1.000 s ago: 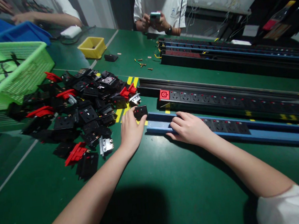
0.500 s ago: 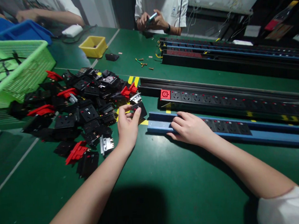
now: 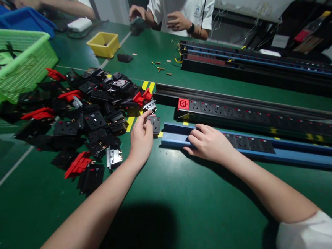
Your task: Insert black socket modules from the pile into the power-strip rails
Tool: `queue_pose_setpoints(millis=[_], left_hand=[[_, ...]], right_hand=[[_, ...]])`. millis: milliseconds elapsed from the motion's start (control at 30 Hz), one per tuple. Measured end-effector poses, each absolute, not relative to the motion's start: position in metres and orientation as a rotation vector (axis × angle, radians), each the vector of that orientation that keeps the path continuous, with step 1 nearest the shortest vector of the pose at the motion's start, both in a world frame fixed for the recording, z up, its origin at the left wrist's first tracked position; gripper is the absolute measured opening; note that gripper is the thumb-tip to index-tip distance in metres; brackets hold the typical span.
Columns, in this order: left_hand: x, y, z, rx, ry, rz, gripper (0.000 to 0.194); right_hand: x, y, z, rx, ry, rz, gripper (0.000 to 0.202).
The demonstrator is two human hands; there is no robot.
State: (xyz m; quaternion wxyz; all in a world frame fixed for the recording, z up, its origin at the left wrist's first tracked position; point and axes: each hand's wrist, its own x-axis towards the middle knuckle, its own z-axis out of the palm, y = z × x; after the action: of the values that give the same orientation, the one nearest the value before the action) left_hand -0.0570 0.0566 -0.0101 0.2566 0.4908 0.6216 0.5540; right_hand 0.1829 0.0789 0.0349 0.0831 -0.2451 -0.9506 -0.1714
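My left hand [image 3: 140,138] pinches a black socket module [image 3: 155,125] between thumb and fingers, just off the left end of a blue metal channel [image 3: 174,138]. Curled over that channel is my right hand [image 3: 212,142], its thumb on the near wall and its fingers reaching inside. To the right of this hand a row of black socket modules [image 3: 250,144] sits in the channel; whatever lies under the palm is hidden. A heap of loose black socket modules [image 3: 95,120] spreads left of my left hand, with a few red ones [image 3: 78,164] among them.
Behind the blue channel lies a black channel [image 3: 163,94] and a socket strip with a red end socket [image 3: 183,104]. More strips [image 3: 253,69] lie farther back. A green basket [image 3: 39,54], a yellow bin [image 3: 105,45] and screws [image 3: 160,68] are on the table. Two people are across it.
The module in my left hand has turned, so its socket face shows more plainly. My right hand stays on the channel. The person opposite has moved their hands apart.
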Motion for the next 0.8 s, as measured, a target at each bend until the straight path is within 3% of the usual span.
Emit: queue_pose_setpoints(millis=[267, 800], left_hand=[[-0.0576, 0.0547, -0.0046, 1.347, 1.74, 1.471, 0.032], [-0.0557, 0.0529, -0.0062, 1.418, 1.79, 1.268, 0.042]], right_hand=[[0.1836, 0.0785, 0.0345, -0.736, -2.848, -0.512, 0.035], [0.1824, 0.0785, 0.0364, -0.753, -2.877, -0.495, 0.036]])
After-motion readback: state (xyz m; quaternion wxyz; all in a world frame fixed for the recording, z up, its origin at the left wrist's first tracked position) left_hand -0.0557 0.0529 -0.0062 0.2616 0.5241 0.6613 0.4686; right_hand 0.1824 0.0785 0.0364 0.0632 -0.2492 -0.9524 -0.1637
